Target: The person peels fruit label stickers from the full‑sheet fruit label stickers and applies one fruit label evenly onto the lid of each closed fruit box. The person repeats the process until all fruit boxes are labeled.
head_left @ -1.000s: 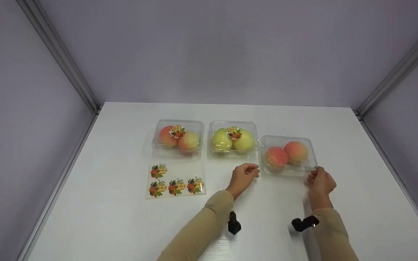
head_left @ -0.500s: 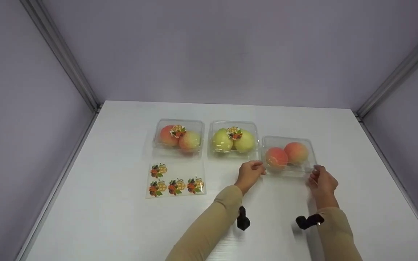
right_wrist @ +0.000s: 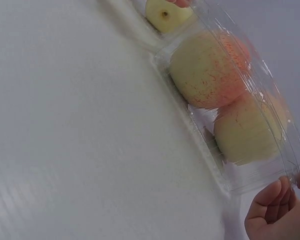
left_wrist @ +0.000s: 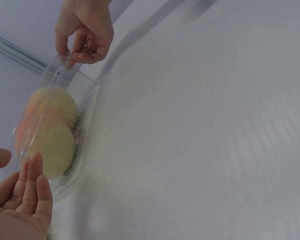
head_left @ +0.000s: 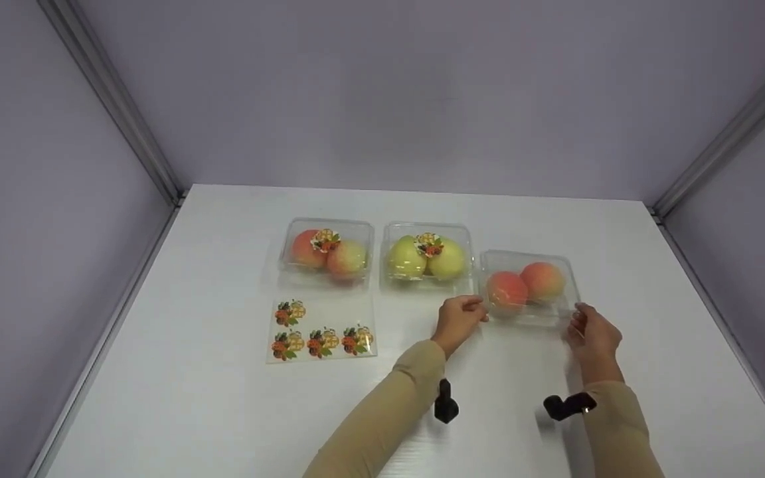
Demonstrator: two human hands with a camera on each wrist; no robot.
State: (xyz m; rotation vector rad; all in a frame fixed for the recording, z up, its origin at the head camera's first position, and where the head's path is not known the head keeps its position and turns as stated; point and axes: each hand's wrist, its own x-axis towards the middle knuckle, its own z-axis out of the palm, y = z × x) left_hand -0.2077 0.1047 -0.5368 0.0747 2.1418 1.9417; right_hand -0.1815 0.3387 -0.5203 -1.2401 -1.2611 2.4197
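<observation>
A clear plastic fruit box with two reddish peaches sits at the right of the row in the head view. My left hand is at its front left corner; the left wrist view shows the thumb and fingers on either side of the rim. At the front right corner my right hand pinches the rim between thumb and curled fingers, seen closely in the right wrist view, where the box wall rises beside the hand. The lid lies over the peaches.
Left of it stands a clear box of green fruit, then another box of peaches, each with a round fruit sticker on its lid. In front lies a sheet with several fruit stickers. Walls enclose the white table.
My left hand has moved right, up to the box's front left corner, and then stayed there. My right hand keeps its pinch on the right corner, shifting only slightly.
</observation>
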